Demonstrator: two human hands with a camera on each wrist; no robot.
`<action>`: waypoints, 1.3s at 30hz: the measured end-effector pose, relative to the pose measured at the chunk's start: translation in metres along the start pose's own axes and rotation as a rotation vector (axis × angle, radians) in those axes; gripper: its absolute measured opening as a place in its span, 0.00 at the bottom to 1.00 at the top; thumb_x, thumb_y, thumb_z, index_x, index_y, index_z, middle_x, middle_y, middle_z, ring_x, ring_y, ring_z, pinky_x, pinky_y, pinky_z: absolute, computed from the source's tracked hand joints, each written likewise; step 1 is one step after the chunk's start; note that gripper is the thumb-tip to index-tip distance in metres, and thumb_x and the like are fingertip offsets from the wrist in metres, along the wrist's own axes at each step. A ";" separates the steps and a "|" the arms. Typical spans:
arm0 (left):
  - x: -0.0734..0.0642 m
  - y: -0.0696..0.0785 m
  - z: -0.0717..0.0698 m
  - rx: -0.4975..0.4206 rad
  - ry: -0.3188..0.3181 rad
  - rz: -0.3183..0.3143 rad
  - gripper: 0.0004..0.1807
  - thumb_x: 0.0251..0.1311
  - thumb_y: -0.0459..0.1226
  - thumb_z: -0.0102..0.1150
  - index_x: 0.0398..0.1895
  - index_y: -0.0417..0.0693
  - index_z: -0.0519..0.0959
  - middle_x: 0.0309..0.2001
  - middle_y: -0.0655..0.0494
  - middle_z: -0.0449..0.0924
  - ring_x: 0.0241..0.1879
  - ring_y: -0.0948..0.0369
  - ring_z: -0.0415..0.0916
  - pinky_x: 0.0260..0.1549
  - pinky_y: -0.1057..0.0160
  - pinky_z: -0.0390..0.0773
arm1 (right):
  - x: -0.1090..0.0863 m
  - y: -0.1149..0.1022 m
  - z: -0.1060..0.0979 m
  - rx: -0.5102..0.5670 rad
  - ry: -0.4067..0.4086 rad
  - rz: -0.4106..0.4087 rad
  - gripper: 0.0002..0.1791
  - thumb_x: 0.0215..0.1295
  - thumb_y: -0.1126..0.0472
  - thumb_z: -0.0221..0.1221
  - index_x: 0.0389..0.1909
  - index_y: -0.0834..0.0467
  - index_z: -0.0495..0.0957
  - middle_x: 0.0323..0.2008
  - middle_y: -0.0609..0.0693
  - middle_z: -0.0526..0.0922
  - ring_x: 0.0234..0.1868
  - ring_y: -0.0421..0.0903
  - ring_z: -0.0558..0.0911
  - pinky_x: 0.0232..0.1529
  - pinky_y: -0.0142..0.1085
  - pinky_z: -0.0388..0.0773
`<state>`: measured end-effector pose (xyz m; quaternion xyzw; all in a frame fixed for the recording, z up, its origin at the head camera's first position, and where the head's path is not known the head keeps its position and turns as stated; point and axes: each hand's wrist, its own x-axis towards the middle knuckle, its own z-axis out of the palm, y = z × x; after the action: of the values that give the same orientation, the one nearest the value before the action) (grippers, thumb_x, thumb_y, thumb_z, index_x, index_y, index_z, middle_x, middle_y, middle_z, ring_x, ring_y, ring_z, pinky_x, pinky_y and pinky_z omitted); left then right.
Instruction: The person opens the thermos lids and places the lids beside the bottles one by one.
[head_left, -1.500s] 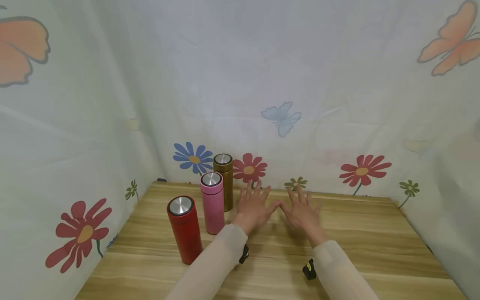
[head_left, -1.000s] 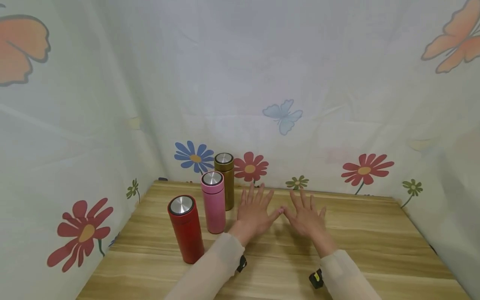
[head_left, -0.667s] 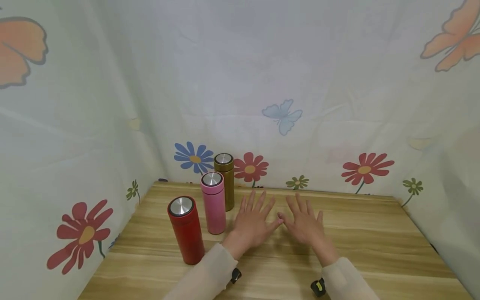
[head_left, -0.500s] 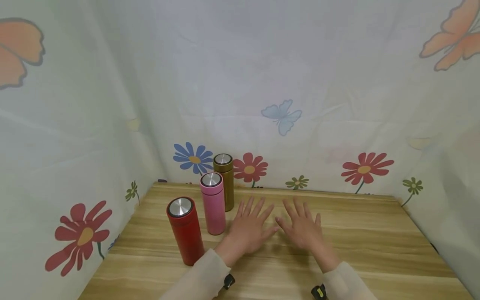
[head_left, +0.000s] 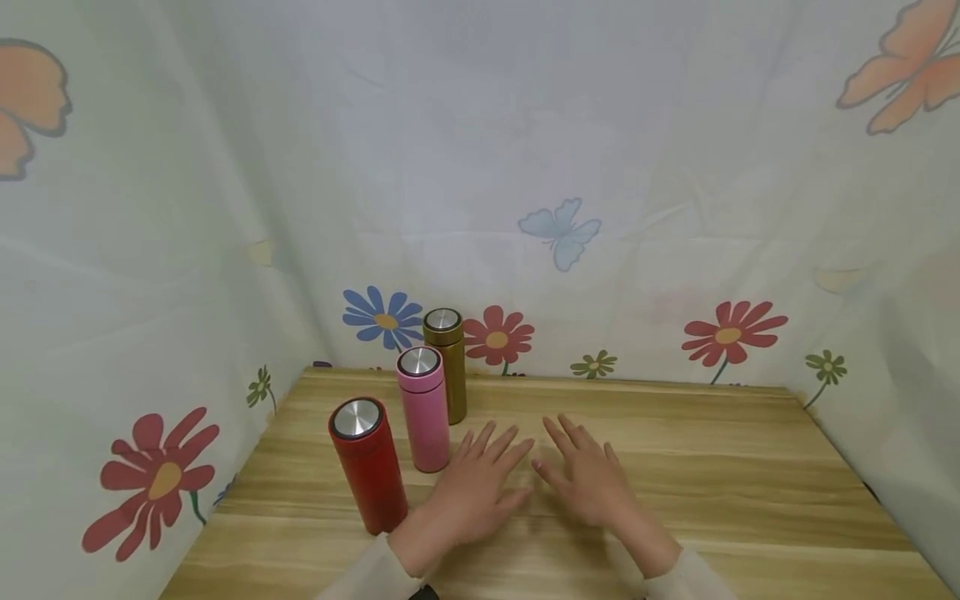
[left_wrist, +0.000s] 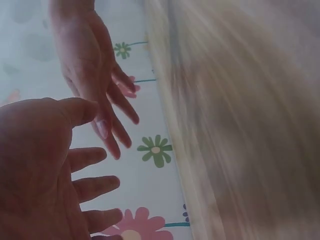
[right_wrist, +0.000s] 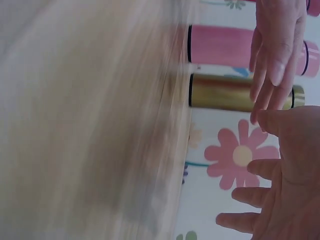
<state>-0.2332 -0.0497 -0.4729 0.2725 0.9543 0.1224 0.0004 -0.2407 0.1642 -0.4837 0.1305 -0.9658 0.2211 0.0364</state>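
Both hands hover flat, palms down, just above the wooden table [head_left: 712, 467], fingers spread and holding nothing. My left hand [head_left: 472, 487] is beside my right hand [head_left: 581, 475], thumbs nearly touching. Three upright flasks with steel lids stand to the left: a red flask [head_left: 365, 464] nearest, a pink flask [head_left: 423, 408] behind it, a gold flask [head_left: 446, 362] at the back. The left hand is closest to the pink flask. In the right wrist view the pink flask [right_wrist: 220, 47] and gold flask [right_wrist: 225, 92] show beyond my left hand [right_wrist: 277, 45]. The left wrist view shows my left hand [left_wrist: 45, 170] and right hand [left_wrist: 92, 65].
A pale cloth printed with flowers and butterflies [head_left: 562, 233] hangs behind the table and on both sides, close to its edges. The table's front edge lies near the bottom of the head view.
Both hands have drawn back toward me along the table, staying flat and spread. The sleeves have slipped mostly out of the head view. The flasks have not moved.
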 end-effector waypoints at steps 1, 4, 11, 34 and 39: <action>-0.004 -0.001 -0.001 -0.017 -0.004 0.002 0.35 0.74 0.62 0.47 0.81 0.70 0.58 0.83 0.60 0.54 0.83 0.47 0.45 0.77 0.35 0.51 | -0.002 -0.002 0.001 0.019 0.003 -0.011 0.38 0.76 0.36 0.53 0.81 0.46 0.59 0.81 0.54 0.58 0.79 0.65 0.62 0.71 0.75 0.53; -0.015 -0.002 -0.001 -0.058 -0.018 0.005 0.35 0.72 0.60 0.53 0.79 0.69 0.62 0.81 0.60 0.59 0.82 0.46 0.50 0.76 0.36 0.55 | -0.007 -0.009 0.004 0.071 -0.001 -0.046 0.37 0.75 0.39 0.56 0.79 0.50 0.64 0.79 0.56 0.63 0.76 0.64 0.66 0.70 0.75 0.56; -0.044 -0.007 -0.004 -0.130 -0.033 -0.014 0.33 0.70 0.60 0.57 0.75 0.67 0.68 0.75 0.61 0.70 0.76 0.52 0.64 0.68 0.39 0.71 | -0.018 -0.022 0.016 0.136 -0.024 -0.153 0.35 0.75 0.41 0.58 0.75 0.56 0.68 0.75 0.58 0.69 0.71 0.64 0.73 0.69 0.68 0.66; -0.106 -0.051 -0.020 -0.395 -0.095 -0.178 0.12 0.58 0.48 0.73 0.40 0.58 0.81 0.27 0.70 0.76 0.29 0.69 0.72 0.31 0.65 0.74 | -0.017 -0.078 0.045 0.369 -0.119 -0.206 0.33 0.66 0.42 0.67 0.69 0.48 0.74 0.67 0.44 0.78 0.66 0.48 0.79 0.64 0.49 0.77; -0.118 -0.065 -0.023 -0.456 -0.179 -0.334 0.13 0.58 0.49 0.74 0.35 0.57 0.79 0.28 0.63 0.77 0.30 0.61 0.73 0.31 0.62 0.73 | -0.014 -0.089 0.056 0.396 -0.134 -0.216 0.33 0.64 0.42 0.69 0.68 0.47 0.74 0.66 0.44 0.79 0.66 0.46 0.78 0.66 0.45 0.76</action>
<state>-0.1681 -0.1699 -0.4731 0.1144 0.9300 0.3073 0.1659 -0.2044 0.0655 -0.4988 0.2520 -0.8843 0.3918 -0.0309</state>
